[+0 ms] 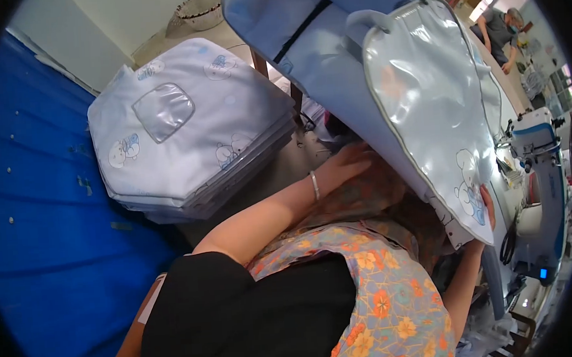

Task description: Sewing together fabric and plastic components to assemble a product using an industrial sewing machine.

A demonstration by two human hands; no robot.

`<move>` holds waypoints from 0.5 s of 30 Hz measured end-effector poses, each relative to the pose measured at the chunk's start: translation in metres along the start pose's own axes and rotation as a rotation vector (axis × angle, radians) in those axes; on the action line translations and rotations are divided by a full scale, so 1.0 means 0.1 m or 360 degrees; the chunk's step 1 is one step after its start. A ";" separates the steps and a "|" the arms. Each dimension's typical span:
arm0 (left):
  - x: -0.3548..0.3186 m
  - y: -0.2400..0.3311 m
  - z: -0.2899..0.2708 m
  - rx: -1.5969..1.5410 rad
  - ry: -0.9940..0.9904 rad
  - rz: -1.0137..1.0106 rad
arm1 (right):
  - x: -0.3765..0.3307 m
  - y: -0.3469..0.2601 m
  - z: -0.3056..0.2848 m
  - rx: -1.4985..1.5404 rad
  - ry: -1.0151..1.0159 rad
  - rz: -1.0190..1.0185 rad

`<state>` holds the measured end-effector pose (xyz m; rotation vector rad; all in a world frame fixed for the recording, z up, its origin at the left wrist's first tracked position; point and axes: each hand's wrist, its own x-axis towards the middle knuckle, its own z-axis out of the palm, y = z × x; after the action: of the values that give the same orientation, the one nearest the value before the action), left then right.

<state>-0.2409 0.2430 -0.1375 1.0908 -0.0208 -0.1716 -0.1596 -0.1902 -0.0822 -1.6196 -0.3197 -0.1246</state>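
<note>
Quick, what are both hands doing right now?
Left hand: partly hidden beside the pale-blue cover; grip can't be told.
Right hand: touching the cover's lower corner, partly hidden; grip unclear.

The pale blue cover slopes slantwise, loosely draped; its glossy top layer has grey edging and a bear print; 1 black strip crosses its far part.
</note>
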 end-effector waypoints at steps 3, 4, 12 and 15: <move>0.34 -0.03 0.06 -0.0392 -0.0019 0.0441 | 0.04 0.10 -0.06 0.0231 0.0237 0.0233; 0.41 0.01 0.10 -0.0407 -0.0030 0.0495 | 0.06 0.13 -0.10 0.0284 0.0265 0.0355; 0.79 0.86 0.10 -0.0688 0.0648 0.0662 | 0.03 0.47 -0.30 0.0221 0.0380 0.0373; 1.31 1.02 -0.05 -0.0279 0.0849 0.0843 | 0.04 0.50 -0.04 -0.1092 0.0165 -0.0549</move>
<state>-0.0982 0.2739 -0.0584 0.8949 0.1798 0.5852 -0.1410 -0.1962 -0.1285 -2.2095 -0.5103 -0.6354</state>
